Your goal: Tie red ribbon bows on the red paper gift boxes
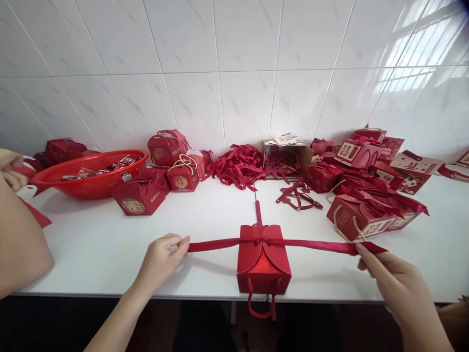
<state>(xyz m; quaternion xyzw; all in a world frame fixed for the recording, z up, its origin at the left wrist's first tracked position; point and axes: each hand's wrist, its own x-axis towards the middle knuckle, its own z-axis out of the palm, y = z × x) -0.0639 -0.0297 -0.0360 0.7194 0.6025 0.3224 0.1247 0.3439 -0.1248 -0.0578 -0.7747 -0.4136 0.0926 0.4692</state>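
A small red gift box stands at the table's front edge, its cord handle hanging over the edge. A red ribbon crosses over its top and stretches out taut to both sides. My left hand pinches the ribbon's left end, fingers closed. My right hand pinches the ribbon's right end, fingers closed. Another ribbon strip runs back from the box.
A red basin of sweets sits at the back left, with finished red boxes beside it. A ribbon pile, an open carton and more red boxes line the wall. Another person's arm is at the far left.
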